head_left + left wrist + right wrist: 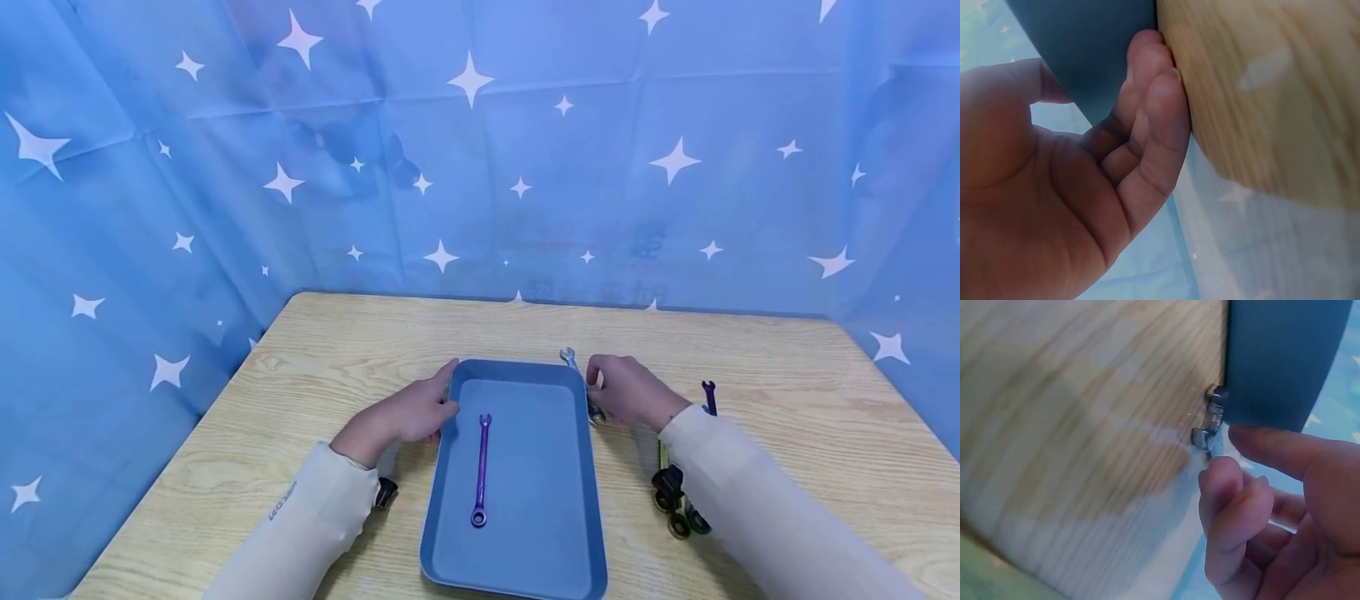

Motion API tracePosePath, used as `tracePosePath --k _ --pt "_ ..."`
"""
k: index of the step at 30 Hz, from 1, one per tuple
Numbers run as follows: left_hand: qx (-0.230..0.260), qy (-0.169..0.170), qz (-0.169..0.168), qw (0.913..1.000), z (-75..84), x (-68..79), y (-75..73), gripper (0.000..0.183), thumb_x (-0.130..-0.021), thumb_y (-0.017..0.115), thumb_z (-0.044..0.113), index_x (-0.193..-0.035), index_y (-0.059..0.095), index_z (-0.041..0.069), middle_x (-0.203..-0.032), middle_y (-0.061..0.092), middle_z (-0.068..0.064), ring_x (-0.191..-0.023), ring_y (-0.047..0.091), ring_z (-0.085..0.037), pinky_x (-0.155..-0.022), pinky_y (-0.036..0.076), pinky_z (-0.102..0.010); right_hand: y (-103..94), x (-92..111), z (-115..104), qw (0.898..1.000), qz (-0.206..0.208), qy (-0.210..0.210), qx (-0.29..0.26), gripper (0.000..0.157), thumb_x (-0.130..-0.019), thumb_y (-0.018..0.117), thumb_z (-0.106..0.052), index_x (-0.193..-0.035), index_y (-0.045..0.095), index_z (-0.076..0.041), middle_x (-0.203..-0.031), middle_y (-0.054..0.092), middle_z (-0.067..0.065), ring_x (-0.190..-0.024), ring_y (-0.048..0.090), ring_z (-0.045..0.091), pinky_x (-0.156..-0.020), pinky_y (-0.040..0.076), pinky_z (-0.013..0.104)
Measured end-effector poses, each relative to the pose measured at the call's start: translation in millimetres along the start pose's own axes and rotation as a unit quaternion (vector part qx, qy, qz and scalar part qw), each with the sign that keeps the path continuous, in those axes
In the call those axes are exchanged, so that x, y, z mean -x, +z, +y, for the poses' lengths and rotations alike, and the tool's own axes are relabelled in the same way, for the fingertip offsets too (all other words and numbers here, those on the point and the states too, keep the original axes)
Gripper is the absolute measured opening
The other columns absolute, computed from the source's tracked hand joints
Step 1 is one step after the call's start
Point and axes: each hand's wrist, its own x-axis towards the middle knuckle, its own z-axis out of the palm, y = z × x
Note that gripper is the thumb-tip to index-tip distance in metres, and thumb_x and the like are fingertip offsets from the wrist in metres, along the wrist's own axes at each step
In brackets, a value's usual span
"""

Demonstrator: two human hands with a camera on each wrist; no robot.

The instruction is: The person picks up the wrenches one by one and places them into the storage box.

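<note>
Fingers of left hand [411, 410] grip left side of blue tray [536, 533]; purple wrench [482, 471] lies inside. Right hand [628, 390], fingers bent, at silver wrench [1214, 419] beside tray's right side; cannot tell whether gripped.

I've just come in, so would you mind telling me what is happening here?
A person's left hand grips the left side of a blue tray, which holds a purple wrench. The right hand is at a silver wrench beside the tray's far right corner; whether it is pinched is unclear. More wrenches lie on the table to the right, partly hidden by the right sleeve.
</note>
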Motion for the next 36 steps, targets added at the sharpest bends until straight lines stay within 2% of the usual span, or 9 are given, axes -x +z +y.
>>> tracePosePath --k 7,14,18,31,36 --pt "0.002 -0.004 0.007 1.0000 1.6 0.4 -1.9 0.074 -0.104 0.041 0.020 -0.162 -0.005 0.020 -0.066 0.064 -0.010 -0.052 0.053 -0.021 -0.047 0.040 -0.032 -2.7 -7.0 0.3 1.000 -0.017 0.019 0.011 0.020 -0.100 0.059 -0.011 -0.114 0.060 0.002 -0.056 0.059 0.007 -0.039 0.047 0.012 -0.045 0.042 0.027" --pt "0.004 0.001 0.006 1.0000 3.7 -1.3 -2.0 0.074 -0.104 0.041 0.021 -0.162 -0.005 0.020 -0.063 0.061 -0.011 -0.048 0.048 -0.018 -0.046 0.038 -0.031 -6.8 -7.1 0.0 0.999 -0.018 0.025 0.008 0.028 -0.099 0.058 -0.010 -0.122 0.055 0.005 -0.058 0.062 0.008 -0.043 0.053 0.016 -0.047 0.046 0.030" --pt "0.000 -0.001 0.005 1.0000 3.0 -1.8 -1.0 0.074 -0.105 0.041 0.021 -0.162 -0.006 0.020 -0.063 0.062 -0.010 -0.049 0.049 -0.018 -0.046 0.039 -0.031 -6.8 -6.8 -1.9 0.999 -0.021 0.027 0.001 0.030 -0.098 0.056 -0.008 -0.125 0.053 0.005 -0.061 0.063 0.009 -0.043 0.053 0.016 -0.047 0.045 0.030" --pt "0.006 -0.008 0.002 0.9999 2.1 0.3 -0.2 0.074 -0.104 0.041 0.020 -0.162 -0.005 0.021 -0.064 0.064 -0.011 -0.050 0.052 -0.020 -0.046 0.039 -0.031 -2.9 -6.1 -3.6 1.000 -0.009 0.020 0.015 0.018 -0.097 0.061 -0.008 -0.112 0.060 0.002 -0.059 0.062 0.009 -0.041 0.052 0.014 -0.047 0.046 0.029" --pt "-0.001 -0.008 0.001 1.0000 1.9 -0.8 0.0 0.074 -0.104 0.041 0.021 -0.162 -0.005 0.020 -0.064 0.064 -0.010 -0.051 0.053 -0.020 -0.047 0.040 -0.031 -3.3 -7.6 -3.7 0.999 -0.007 0.027 0.024 0.017 -0.097 0.061 -0.009 -0.109 0.061 0.002 -0.066 0.064 0.008 -0.043 0.055 0.014 -0.048 0.047 0.029"
